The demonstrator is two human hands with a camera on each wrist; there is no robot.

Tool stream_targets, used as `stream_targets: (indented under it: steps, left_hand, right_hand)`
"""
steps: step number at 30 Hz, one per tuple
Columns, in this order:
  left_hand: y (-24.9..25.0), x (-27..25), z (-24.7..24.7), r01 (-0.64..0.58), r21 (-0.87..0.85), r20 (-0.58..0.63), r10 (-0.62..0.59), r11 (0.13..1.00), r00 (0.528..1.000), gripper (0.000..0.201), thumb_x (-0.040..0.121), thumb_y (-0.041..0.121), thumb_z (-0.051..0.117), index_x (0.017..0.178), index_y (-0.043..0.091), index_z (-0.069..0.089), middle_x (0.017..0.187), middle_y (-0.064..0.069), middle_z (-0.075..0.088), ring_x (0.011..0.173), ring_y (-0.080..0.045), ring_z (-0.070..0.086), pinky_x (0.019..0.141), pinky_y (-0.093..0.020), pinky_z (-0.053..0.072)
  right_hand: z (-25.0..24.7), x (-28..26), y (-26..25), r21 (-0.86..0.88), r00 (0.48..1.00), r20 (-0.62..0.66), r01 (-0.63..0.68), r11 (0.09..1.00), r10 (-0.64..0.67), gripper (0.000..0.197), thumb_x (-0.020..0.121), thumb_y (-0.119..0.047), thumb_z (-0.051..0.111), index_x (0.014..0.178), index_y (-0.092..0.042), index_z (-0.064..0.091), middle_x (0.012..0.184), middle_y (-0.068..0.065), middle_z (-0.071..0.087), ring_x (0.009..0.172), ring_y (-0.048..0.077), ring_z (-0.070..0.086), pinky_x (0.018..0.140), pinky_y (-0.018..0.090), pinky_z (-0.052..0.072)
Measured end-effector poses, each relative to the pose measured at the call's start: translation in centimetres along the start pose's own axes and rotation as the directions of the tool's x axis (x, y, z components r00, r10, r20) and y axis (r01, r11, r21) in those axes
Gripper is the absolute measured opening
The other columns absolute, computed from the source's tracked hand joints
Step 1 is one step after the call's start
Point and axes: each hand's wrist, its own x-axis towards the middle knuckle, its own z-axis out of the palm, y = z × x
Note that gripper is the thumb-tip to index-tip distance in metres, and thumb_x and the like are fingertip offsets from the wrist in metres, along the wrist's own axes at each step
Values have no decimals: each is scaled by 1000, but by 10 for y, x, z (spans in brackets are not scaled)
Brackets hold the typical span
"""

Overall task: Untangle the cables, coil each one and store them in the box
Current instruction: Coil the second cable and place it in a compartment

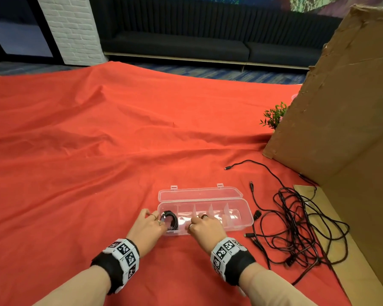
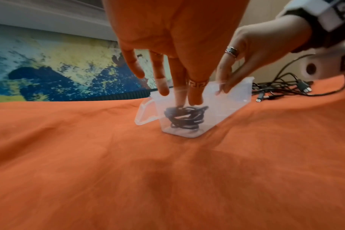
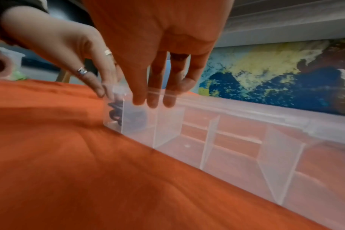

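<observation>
Reaching straight fingers (image 2: 195,93) of both hands into box (image 1: 241,226) end, onto coiled cable (image 1: 170,219)

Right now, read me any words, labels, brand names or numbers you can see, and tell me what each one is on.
No text here can be read.
Left wristband: black-and-white square marker codes, with tiny characters beside them too small to read.
Right wristband: the same, unreadable.
Clear plastic box: no label visible.
Cardboard: no print visible.

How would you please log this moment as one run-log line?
stage: first coiled cable in end compartment of box | left hand: fingers on coil | right hand: at box rim | tangled cables: beside box
</observation>
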Motion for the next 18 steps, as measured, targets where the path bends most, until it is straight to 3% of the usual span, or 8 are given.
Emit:
stream_targets:
  steps: [1,3,5,8,9,11,15,18]
  left_hand:
    - [3,2,3,-11,29,-35,12,1000,999,42,26,13,87,61,20,65,42,10,56,56,-14,58,64,-32,25]
    - [6,3,9,-17,67,-52,20,998,998,46,26,12,87,67,20,69,43,8,56,58,-14,60,63,-32,24]
    - [6,3,13,-20,78,-33,23,997,999,48,29,15,88,73,22,70,46,9,59,61,-15,60,62,-33,22]
    - [3,3,14,-12,65,-18,13,998,1000,48,30,14,88,74,23,70,53,9,61,61,-16,60,62,-32,21]
    - [2,4,14,-3,59,-15,3,998,1000,50,32,14,89,78,23,71,58,8,63,62,-16,59,62,-32,21]
    - [2,4,15,14,59,-9,-14,998,1000,55,36,14,89,88,22,73,66,7,65,64,-18,58,61,-33,21]
    - [1,4,16,21,62,17,-22,998,1000,50,46,9,81,92,24,66,79,3,69,70,-20,56,62,-34,22]
    - [3,4,15,44,64,112,-51,997,992,58,38,8,85,92,24,69,70,7,67,68,-19,55,61,-34,21]
  right_hand:
    - [-1,0,5,95,1000,-14,-14,995,15,23,82,-45,61,89,-26,74,88,-2,67,72,20,68,67,33,54]
    - [-9,-8,13,319,989,-65,-104,942,131,57,91,-55,27,99,-20,71,93,-3,67,77,20,67,78,36,53]
    - [-19,-20,36,531,919,-149,-237,813,365,50,95,-50,30,103,-19,69,95,-7,63,78,12,62,75,23,46]
    - [-16,-40,88,737,704,-94,-426,525,704,29,97,-33,42,107,-16,62,103,-5,55,81,8,54,74,22,40]
    - [-9,-46,106,745,629,-72,-482,461,774,25,97,-27,44,109,-14,61,107,-1,54,86,12,54,76,26,41]
    - [8,-53,132,695,550,41,-615,372,834,23,93,-18,49,112,-9,57,117,11,52,100,26,54,84,33,44]
    - [35,-61,146,434,521,309,-822,369,796,27,87,-29,53,106,-11,58,116,12,57,110,30,53,94,37,43]
    - [35,-66,138,299,530,432,-847,439,730,24,85,-48,51,81,-26,58,101,1,64,103,22,58,92,35,39]
